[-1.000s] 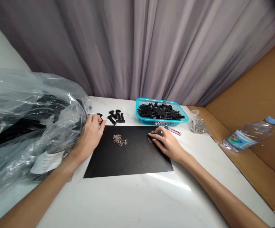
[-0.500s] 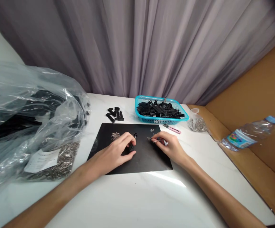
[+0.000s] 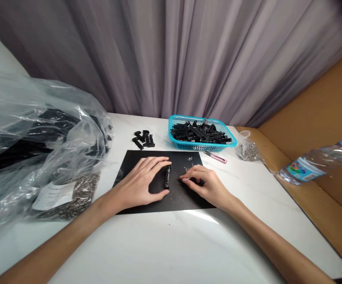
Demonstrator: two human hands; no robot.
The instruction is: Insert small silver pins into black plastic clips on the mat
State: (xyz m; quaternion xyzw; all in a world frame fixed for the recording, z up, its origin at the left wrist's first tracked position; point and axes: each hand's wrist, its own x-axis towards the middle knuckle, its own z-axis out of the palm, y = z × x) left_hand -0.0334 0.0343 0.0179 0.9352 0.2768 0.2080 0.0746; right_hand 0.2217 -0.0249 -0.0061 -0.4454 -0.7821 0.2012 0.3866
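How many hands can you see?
2, both over the mat: the left hand holding a black part by its ends, the right hand pinching a thin pale thing.

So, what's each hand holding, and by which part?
Left hand: black part, apparently by its two ends. Right hand: thin pale item, gripped part unclear.

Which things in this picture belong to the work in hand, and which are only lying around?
Seemingly in the work:
black part at the left hand
thin item in the right hand
black mat
small metal pieces
basket of similar parts

Seemingly just lying about:
water bottle
pink-handled tool
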